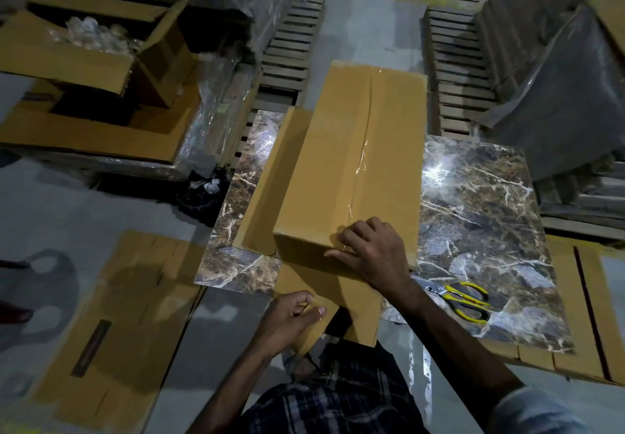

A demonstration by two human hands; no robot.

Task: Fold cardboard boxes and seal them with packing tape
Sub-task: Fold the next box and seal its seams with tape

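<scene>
Fingers (355,230) of the right hand (375,254) lie spread on the box (355,149), left hand (287,318) pinching its flap (355,312)

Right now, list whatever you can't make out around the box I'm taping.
All in the head view.
1. Clear tape: its end at the cardboard box's near edge is under the right hand.
2. Whatever lies beneath the near flap: covered by it and the left hand gripping it.
3. Scissors' blade tips: behind the right forearm.
4. Open carton's contents: blurred, in clear wrapping.
</scene>
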